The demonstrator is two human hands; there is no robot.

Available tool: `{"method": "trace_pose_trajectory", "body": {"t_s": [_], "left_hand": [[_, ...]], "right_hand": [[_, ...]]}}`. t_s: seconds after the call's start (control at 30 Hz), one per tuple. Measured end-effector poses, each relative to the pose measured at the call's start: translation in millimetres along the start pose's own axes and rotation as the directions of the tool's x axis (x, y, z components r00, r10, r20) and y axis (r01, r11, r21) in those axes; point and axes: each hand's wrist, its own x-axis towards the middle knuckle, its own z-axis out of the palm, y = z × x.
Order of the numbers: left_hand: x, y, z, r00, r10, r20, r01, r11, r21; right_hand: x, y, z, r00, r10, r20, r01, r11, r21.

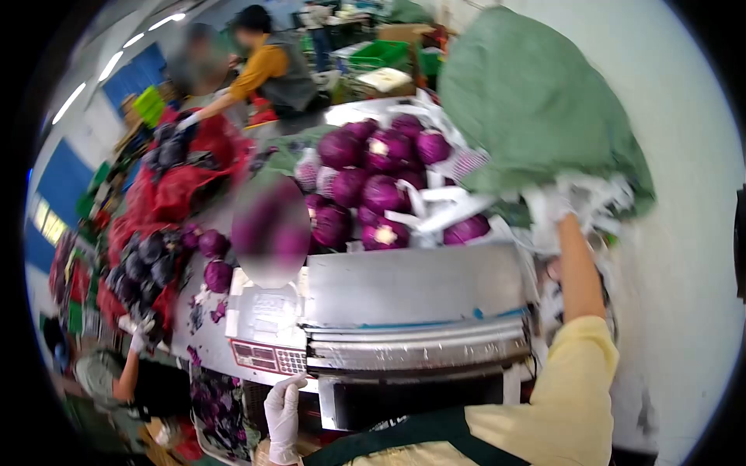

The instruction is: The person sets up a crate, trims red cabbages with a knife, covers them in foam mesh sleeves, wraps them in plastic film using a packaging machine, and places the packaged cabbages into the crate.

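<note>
White-gloved right hand [558, 204] reaches far forward; left hand [282, 413] nearer.

A scale [263, 314] sits at the counter's [183, 326] near edge, just left of a wrapping machine [416, 289], with cabbages [382, 196] behind the machine and sacks [165, 198] along the left edge.

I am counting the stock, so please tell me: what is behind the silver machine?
Behind the silver machine, purple cabbages lie heaped, with white strips across some. The heap's lower part and whatever supports it are covered, so they cannot be seen.
</note>
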Motion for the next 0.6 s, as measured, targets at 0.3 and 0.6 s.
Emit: {"method": "trace_pose_trajectory", "body": {"t_s": [0.3,0.6], "left_hand": [[-25.4,-6.6,-21.5,0.998,0.05,-0.049,-0.05,0.999,0.012],[-58.2,-0.2,-32.8,0.996,0.017,-0.089,-0.014,0.999,0.037]], "right_hand": [[11.2,-189.7,-64.1,0.975,0.199,-0.103,-0.026,0.556,0.831],[111.6,-303.4,-58.2,0.973,-0.194,-0.121,0.217,0.619,0.755]]}}
